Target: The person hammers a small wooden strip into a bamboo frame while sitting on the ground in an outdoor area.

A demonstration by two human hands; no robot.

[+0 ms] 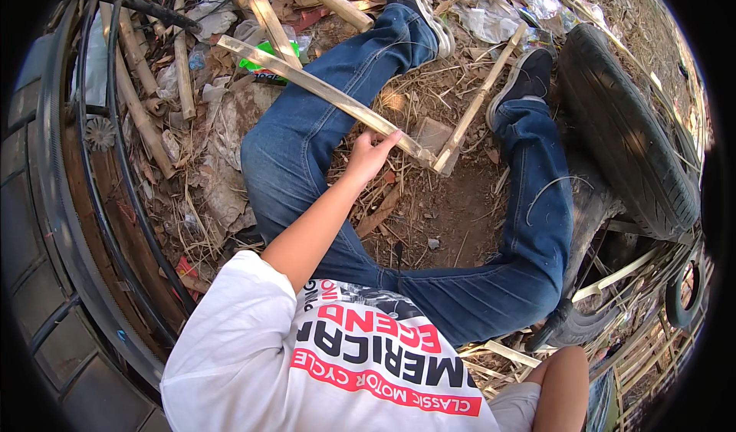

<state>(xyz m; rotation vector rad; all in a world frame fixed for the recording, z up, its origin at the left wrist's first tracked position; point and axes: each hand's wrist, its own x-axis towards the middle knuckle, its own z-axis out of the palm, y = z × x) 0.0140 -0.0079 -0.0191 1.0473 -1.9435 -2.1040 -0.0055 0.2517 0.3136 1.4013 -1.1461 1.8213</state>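
My left hand [369, 156] pinches a long pale wooden strip [322, 91] between thumb and fingers, close to its lower end. The strip slants up to the left across my left leg. At its lower end it meets a second wooden strip [479, 98], which slopes up to the right, so the two form a V between my legs. A small flat piece of wood [434, 134] lies in the corner of the V, by the dirt. Of my right arm, only a bent part [565, 390] shows at the lower right; the hand is out of sight.
A black tyre [625, 133] leans beside my right foot. Bamboo poles [142, 87] and plastic scraps lie at the upper left, near a bright green packet [264, 56]. Along the left edge runs a black metal frame [115, 125]. Thin split sticks [644, 355] pile up at the lower right.
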